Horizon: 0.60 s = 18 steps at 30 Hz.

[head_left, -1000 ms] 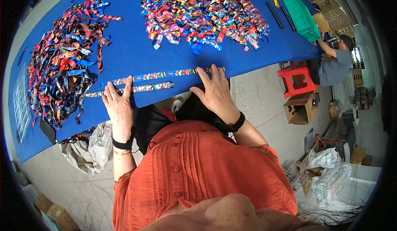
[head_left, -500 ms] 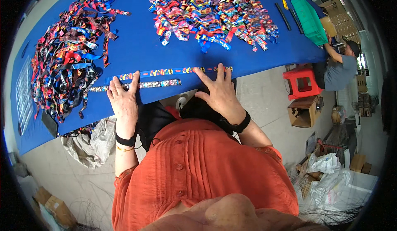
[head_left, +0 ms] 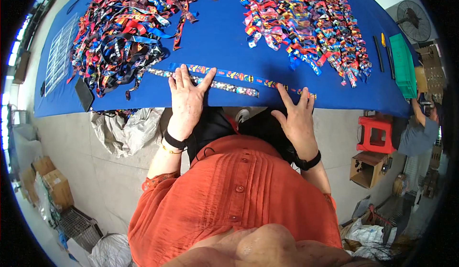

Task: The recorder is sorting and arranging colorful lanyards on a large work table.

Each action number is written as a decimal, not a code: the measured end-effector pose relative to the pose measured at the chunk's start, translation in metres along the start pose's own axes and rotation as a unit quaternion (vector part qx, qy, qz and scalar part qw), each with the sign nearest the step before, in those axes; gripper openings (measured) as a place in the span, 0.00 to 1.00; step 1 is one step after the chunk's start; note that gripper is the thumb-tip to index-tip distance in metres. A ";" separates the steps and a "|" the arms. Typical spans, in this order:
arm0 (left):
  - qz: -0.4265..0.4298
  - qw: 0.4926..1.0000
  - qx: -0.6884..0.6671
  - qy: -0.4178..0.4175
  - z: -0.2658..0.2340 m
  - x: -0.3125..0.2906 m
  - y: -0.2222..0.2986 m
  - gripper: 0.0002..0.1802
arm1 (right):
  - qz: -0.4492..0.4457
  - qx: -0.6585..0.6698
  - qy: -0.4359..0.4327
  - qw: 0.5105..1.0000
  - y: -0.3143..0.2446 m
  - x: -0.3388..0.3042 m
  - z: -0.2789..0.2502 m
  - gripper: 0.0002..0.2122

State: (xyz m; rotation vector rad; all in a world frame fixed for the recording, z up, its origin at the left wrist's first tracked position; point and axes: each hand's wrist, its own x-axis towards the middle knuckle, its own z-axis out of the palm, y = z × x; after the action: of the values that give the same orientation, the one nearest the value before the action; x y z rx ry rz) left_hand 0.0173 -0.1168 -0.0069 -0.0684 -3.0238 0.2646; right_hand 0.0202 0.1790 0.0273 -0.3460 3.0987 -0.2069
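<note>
A long blue strap with a colourful cartoon print lies stretched across the blue table near its front edge. My left hand rests flat with fingers spread, its fingertips on the strap's left part. At the right end, my right hand has its fingers apart, the fingertips touching the strap. Just nearer to me lies a second strap, dark with a dense print, partly under my left hand. Beyond my left hand is a tangled heap of printed straps.
Bundled straps lie in rows at the far right. Past them are dark rods and a green crate. A white wire grid lies at left. Off the table's right side are a red stool, a cardboard box and another person.
The view has swung, so table, straps and hands appear farther right in the picture. Both hands stay spread on the blue strap.
</note>
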 end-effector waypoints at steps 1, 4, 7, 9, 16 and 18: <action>-0.001 1.000 -0.027 0.012 0.000 0.000 0.000 0.44 | 0.004 0.000 0.000 1.000 0.000 0.000 0.000 0.35; -0.005 1.000 -0.014 -0.003 -0.003 0.000 0.001 0.45 | -0.013 -0.002 0.016 1.000 0.002 0.000 0.004 0.35; -0.004 1.000 -0.008 -0.009 -0.001 -0.001 0.001 0.45 | 0.005 0.049 -0.003 0.999 -0.003 0.000 -0.003 0.34; 0.003 1.000 -0.005 -0.007 0.000 0.001 0.000 0.45 | 0.006 0.050 -0.001 0.999 -0.002 0.000 -0.002 0.35; -0.001 0.999 -0.040 0.031 0.001 0.001 -0.002 0.39 | 0.008 0.026 0.001 1.000 -0.001 0.000 -0.001 0.37; 0.004 0.999 -0.035 0.035 -0.001 0.000 -0.004 0.40 | -0.001 0.014 0.012 1.000 0.000 0.000 0.004 0.37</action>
State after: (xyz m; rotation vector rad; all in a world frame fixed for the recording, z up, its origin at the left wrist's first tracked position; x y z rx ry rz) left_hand 0.0175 -0.1202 -0.0054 -0.0922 -2.9628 0.1524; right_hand 0.0203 0.1785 0.0234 -0.3481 3.1155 -0.2563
